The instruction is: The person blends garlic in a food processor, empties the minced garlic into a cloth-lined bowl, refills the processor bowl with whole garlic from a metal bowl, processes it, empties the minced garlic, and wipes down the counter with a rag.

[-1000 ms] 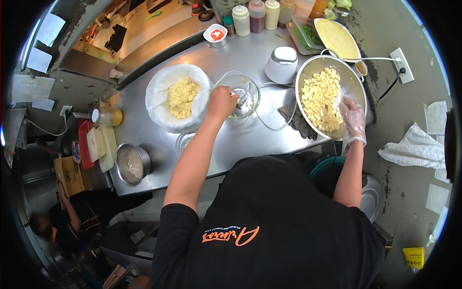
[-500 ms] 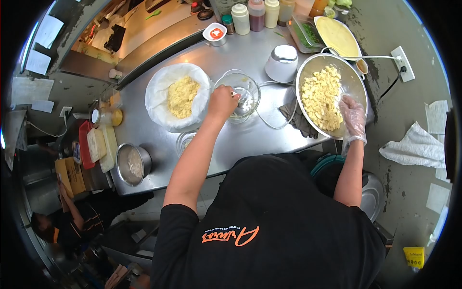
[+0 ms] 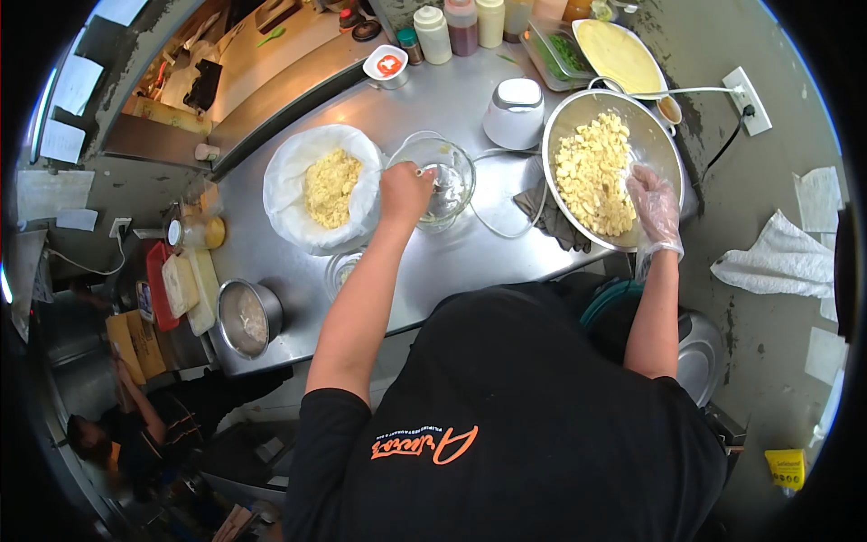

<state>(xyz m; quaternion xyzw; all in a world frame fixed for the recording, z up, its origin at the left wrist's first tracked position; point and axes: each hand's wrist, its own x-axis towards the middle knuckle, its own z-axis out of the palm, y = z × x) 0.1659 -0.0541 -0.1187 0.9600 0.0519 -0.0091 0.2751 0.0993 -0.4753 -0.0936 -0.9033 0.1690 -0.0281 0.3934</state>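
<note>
My bare left hand [image 3: 406, 191] is over the clear glass chopper bowl [image 3: 462, 203]. Its fingers pinch the top of the chopper blade [image 3: 442, 183], which stands inside the bowl. On my right hand [image 3: 654, 206] is a clear plastic glove. That hand reaches into the large metal bowl [image 3: 671, 135], fingers curled at the edge of a heap of pale yellow chunks [image 3: 591, 172]; the fingertips are partly hidden. Left of the glass bowl, a white-lined container [image 3: 287, 167] holds finely chopped yellow bits [image 3: 331, 188]. The white chopper motor unit [image 3: 515, 117] stands behind, between the bowls.
A dark cloth [image 3: 562, 226] lies beside the metal bowl, near the white cord [image 3: 488, 226]. Squeeze bottles [image 3: 433, 38] line the back. A smaller metal pot [image 3: 249, 316] stands at the front left. Another person [image 3: 144, 415] is at the far left, by a cardboard box [image 3: 135, 348].
The view has shifted slightly, moving the counter items a little leftward. My left hand stays at the glass bowl, and my gloved right hand stays in the metal bowl.
</note>
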